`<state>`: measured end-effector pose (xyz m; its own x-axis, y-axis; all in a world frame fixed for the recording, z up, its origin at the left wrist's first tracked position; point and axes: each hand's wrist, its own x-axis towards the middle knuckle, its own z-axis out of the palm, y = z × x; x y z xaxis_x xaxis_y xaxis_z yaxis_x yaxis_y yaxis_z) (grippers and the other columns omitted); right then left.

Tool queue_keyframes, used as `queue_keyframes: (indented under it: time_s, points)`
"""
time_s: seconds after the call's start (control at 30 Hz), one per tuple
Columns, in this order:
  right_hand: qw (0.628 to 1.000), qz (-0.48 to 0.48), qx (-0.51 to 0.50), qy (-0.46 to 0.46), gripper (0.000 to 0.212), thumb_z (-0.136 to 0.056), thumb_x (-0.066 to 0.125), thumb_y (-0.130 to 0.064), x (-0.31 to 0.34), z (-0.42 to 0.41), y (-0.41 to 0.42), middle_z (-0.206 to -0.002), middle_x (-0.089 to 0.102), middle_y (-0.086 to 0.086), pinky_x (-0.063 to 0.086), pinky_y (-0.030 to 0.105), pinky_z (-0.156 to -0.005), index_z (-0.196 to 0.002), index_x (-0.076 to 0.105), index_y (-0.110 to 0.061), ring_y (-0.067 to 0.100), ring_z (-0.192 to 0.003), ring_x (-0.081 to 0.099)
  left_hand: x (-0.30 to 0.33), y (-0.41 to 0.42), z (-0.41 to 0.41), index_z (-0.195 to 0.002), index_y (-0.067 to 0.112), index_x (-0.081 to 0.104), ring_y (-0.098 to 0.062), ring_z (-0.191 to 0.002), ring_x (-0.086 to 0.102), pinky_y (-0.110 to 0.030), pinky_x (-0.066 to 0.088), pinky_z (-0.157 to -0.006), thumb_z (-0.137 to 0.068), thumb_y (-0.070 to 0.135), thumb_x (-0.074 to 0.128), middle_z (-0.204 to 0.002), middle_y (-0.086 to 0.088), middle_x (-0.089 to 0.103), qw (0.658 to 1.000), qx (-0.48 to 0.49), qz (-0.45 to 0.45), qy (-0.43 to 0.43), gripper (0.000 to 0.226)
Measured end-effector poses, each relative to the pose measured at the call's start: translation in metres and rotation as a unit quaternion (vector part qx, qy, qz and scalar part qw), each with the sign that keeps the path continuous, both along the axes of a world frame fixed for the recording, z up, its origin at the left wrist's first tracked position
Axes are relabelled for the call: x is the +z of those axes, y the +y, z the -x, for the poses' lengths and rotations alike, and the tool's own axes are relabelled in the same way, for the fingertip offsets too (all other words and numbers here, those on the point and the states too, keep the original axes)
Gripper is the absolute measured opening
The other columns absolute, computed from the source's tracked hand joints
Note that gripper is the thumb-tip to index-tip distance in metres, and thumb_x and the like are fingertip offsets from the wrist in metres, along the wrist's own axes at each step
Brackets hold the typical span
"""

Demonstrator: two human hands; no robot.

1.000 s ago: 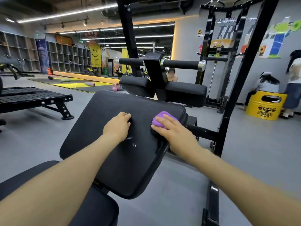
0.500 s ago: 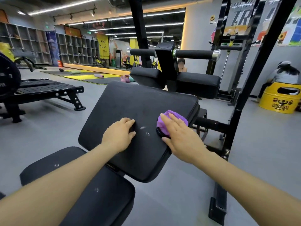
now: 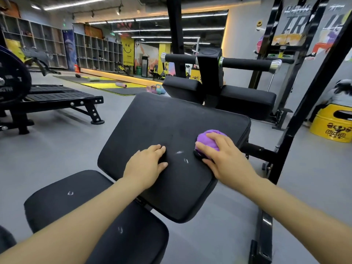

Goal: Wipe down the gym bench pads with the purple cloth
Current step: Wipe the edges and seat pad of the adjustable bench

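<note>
Head view, looking down along 2 bare forearms onto a black gym machine. Right hand (image 3: 222, 156) cupped over a bunched purple cloth (image 3: 208, 139), fingers curled round it, holding it down on the right part of the tilted black back pad (image 3: 167, 130), close to that pad's right edge. Left hand (image 3: 145, 167) laid palm-down on the same pad, just left of the cloth hand, fingers together and relaxed, gripping nothing. Between the 2 hands, 2 small whitish scuffs (image 3: 182, 156) on the vinyl. Below and to the left, a separate black seat pad (image 3: 91, 212), partly crossed by the left forearm and marked with 2 more pale scuffs. Beyond the back pad, 2 thick black thigh pads (image 3: 245, 101) either side of a black upright post, with 2 foam roller handles (image 3: 247, 63) capped in chrome above them. At right, a slanted black frame beam (image 3: 297, 119) running from floor to top corner. Far right, a yellow drum (image 3: 332, 123) with a dark logo, and a crouched person (image 3: 341, 94) behind it, only partly in frame. At left, a low black metal platform (image 3: 57, 101) on angled feet beside a dark weight plate (image 3: 11, 80). In the background, grey cubby shelves (image 3: 95, 52), yellow and black floor mats, several coloured kettlebells (image 3: 157, 89) and a yellow smiley banner (image 3: 127, 49). Grey floor throughout.
</note>
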<state>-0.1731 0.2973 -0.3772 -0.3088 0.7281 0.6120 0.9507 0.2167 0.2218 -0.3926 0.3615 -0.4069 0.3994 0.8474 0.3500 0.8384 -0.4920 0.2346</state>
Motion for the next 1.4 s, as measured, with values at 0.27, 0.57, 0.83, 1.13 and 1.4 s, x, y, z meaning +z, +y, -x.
queue_keyframes:
  time_s: [0.27, 0.57, 0.83, 1.13, 1.4]
  points:
    - [0.998, 0.023, -0.05, -0.021, 0.045, -0.086, 0.064, -0.023, 0.03, 0.018, 0.08, -0.135, 0.039, 0.031, 0.027, 0.052, -0.108, -0.128, 0.054, -0.01, 0.047, -0.129, 0.035, -0.006, 0.006, 0.002, -0.146, 0.03, 0.025, -0.011, -0.135, 0.034, -0.032, 0.03, -0.111, -0.097, 0.043, 0.039, -0.153, 0.014, 0.022, 1.0, -0.015, -0.011, -0.02, 0.053]
    - [0.997, 0.069, 0.007, -0.045, 0.046, -0.087, 0.044, -0.04, 0.005, 0.012, 0.013, -0.123, 0.053, 0.015, 0.048, 0.04, -0.092, -0.127, 0.055, -0.02, 0.035, -0.112, 0.052, -0.013, 0.007, 0.003, -0.146, 0.031, 0.025, -0.009, -0.137, 0.03, -0.032, 0.042, -0.102, -0.096, 0.043, 0.039, -0.153, 0.016, 0.021, 0.998, -0.023, -0.003, -0.054, 0.053]
    - [0.995, 0.052, -0.012, -0.081, 0.048, -0.087, 0.054, -0.033, 0.02, 0.04, 0.085, -0.132, 0.045, 0.026, 0.036, 0.043, -0.105, -0.128, 0.052, -0.007, 0.041, -0.123, 0.044, -0.016, 0.008, 0.003, -0.147, 0.031, 0.022, -0.009, -0.137, 0.029, -0.028, 0.038, -0.104, -0.097, 0.043, 0.038, -0.153, 0.016, 0.019, 0.998, -0.031, -0.02, -0.053, 0.054]
    - [0.996, 0.073, 0.018, -0.057, 0.047, -0.088, 0.037, -0.043, 0.02, 0.03, 0.051, -0.123, 0.051, 0.012, 0.044, 0.038, -0.096, -0.126, 0.054, -0.022, 0.033, -0.111, 0.048, -0.014, 0.005, 0.003, -0.146, 0.031, 0.024, -0.01, -0.137, 0.029, -0.032, 0.04, -0.103, -0.097, 0.042, 0.039, -0.153, 0.015, 0.02, 0.998, -0.027, -0.01, -0.059, 0.052]
    - [0.994, 0.02, 0.008, -0.104, 0.039, -0.081, 0.068, -0.03, 0.014, 0.035, 0.084, -0.111, 0.061, 0.018, 0.05, 0.039, -0.087, -0.115, 0.063, -0.011, 0.038, -0.099, 0.059, -0.02, 0.011, 0.002, -0.146, 0.032, 0.024, -0.009, -0.136, 0.029, -0.03, 0.04, -0.103, -0.097, 0.043, 0.039, -0.153, 0.017, 0.019, 0.997, -0.032, -0.019, -0.061, 0.053]
